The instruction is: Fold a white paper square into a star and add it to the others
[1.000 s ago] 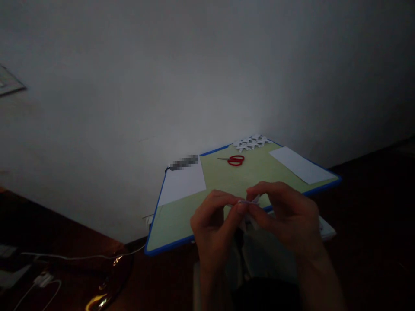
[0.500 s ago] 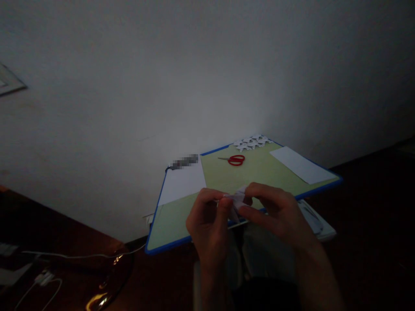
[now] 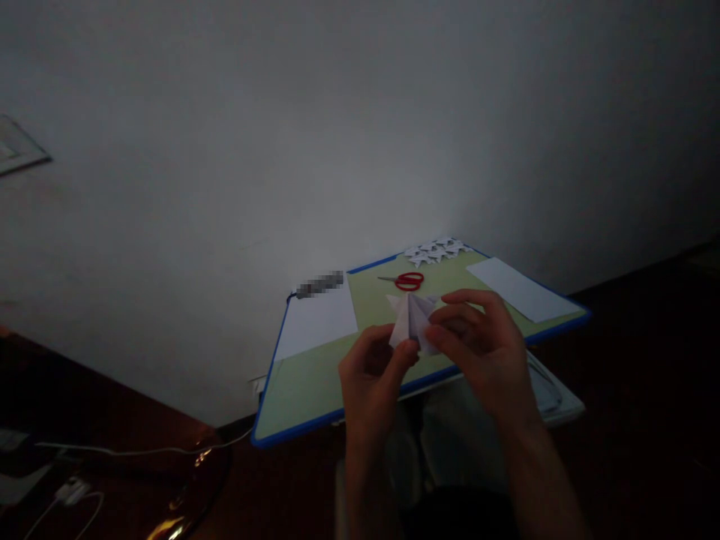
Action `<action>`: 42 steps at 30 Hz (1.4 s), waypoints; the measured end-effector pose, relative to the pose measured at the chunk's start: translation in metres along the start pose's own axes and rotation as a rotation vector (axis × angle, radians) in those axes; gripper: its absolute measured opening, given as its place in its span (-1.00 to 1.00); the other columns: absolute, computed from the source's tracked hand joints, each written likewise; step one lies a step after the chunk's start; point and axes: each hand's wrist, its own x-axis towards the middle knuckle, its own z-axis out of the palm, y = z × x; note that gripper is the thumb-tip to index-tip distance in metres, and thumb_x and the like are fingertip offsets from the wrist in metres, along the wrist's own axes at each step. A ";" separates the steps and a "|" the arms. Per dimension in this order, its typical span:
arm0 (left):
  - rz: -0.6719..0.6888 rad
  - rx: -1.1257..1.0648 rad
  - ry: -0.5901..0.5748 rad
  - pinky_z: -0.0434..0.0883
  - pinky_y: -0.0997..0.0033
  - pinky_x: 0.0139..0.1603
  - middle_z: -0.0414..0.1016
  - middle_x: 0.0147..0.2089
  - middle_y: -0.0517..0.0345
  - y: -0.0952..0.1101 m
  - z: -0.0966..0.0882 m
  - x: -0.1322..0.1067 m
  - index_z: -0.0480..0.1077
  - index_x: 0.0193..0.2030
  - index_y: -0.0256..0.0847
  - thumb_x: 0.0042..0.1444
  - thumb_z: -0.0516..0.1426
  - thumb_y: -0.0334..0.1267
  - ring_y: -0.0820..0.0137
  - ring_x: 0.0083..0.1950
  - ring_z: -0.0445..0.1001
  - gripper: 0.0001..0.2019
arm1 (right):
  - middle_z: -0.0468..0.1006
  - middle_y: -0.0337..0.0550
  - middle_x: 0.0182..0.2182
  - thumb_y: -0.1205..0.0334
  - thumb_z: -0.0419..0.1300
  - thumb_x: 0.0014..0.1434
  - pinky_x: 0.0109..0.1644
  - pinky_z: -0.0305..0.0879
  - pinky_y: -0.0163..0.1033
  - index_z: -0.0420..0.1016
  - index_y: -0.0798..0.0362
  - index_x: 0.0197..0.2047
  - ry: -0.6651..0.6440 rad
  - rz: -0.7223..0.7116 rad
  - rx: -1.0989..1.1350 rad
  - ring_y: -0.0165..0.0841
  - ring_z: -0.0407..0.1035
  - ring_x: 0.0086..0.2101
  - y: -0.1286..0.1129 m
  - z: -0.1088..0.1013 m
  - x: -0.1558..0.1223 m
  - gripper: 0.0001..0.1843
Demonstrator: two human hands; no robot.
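Note:
A white folded paper figure [image 3: 413, 319] with pointed corners and a crease down its middle is held up above the near part of the table. My left hand [image 3: 376, 371] pinches its lower left side, thumb in front. At its right side, my right hand [image 3: 481, 345] grips it between thumb and fingers. The fingertips behind the paper are hidden. Beyond the hands, red-handled scissors [image 3: 409, 281] lie on the tabletop, their blades pointing left. Several similar white folded paper pieces [image 3: 436, 251] lie in rows at the far corner.
The pale green table [image 3: 307, 397] has a blue edge and stands against a grey wall. White paper sheets lie at its left [image 3: 318, 322] and right [image 3: 523, 289]. A blurred-out dark object [image 3: 319, 285] rests on the left sheet. A white cable [image 3: 140, 451] runs at lower left.
The folded paper has been raised and turned, so its spread-out, pointed shape now shows. Both hands have shifted apart a little and hold its two sides.

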 end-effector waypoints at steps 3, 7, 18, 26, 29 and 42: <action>-0.003 0.029 0.061 0.53 0.47 -0.35 0.63 -0.41 0.16 0.000 -0.001 0.002 0.66 -0.18 -0.22 0.08 0.48 -0.11 0.42 -0.41 0.55 -0.73 | 0.63 -0.25 -0.19 0.30 0.43 0.25 0.01 0.57 -0.10 0.45 -0.20 0.23 -0.118 -0.084 -0.116 -0.30 0.57 -0.17 0.000 -0.007 -0.003 -0.47; 0.008 0.051 0.059 0.50 0.49 -0.36 0.63 -0.41 0.16 -0.002 -0.003 0.002 0.69 -0.19 -0.21 0.10 0.47 -0.13 0.44 -0.42 0.54 -0.77 | 0.59 -0.17 -0.05 0.28 0.38 0.32 0.09 0.49 -0.04 0.46 -0.25 0.33 -0.233 -0.174 -0.319 -0.24 0.49 -0.07 0.002 -0.017 -0.005 -0.44; 0.013 0.021 0.087 0.51 0.47 -0.35 0.65 -0.44 0.16 -0.004 -0.003 0.001 0.70 -0.24 -0.20 0.06 0.49 -0.17 0.43 -0.42 0.55 -0.81 | 0.61 -0.31 -0.29 0.29 0.44 0.28 -0.11 0.57 -0.16 0.25 -0.26 0.45 -0.191 -0.027 -0.099 -0.34 0.53 -0.30 0.005 -0.012 -0.002 -0.21; 0.053 0.030 0.120 0.58 0.44 -0.26 0.70 -0.41 0.12 -0.009 -0.003 0.001 0.73 -0.28 -0.18 0.17 0.43 -0.15 0.38 -0.36 0.64 -0.85 | 0.61 -0.29 -0.36 0.22 0.49 0.21 -0.21 0.43 -0.25 0.59 -0.05 -0.25 -0.105 0.006 -0.163 -0.36 0.50 -0.32 0.006 -0.009 0.004 -0.84; 0.055 0.039 0.143 0.59 0.44 -0.28 0.70 -0.43 0.12 -0.007 -0.001 -0.001 0.74 -0.30 -0.17 0.17 0.43 -0.15 0.37 -0.38 0.66 -0.86 | 0.55 -0.29 -0.41 0.23 0.44 0.27 -0.22 0.33 -0.25 0.58 -0.02 -0.37 -0.158 -0.016 -0.226 -0.38 0.42 -0.33 0.003 -0.010 0.004 -0.81; 0.080 0.050 0.142 0.57 0.47 -0.24 0.69 -0.43 0.17 -0.008 0.000 -0.005 0.73 -0.32 -0.14 0.22 0.41 -0.16 0.41 -0.37 0.65 -0.86 | 0.47 -0.36 -0.48 0.27 0.46 0.25 -0.36 0.14 -0.23 0.57 -0.03 -0.42 -0.099 -0.078 -0.192 -0.42 0.30 -0.43 -0.001 -0.010 -0.002 -0.77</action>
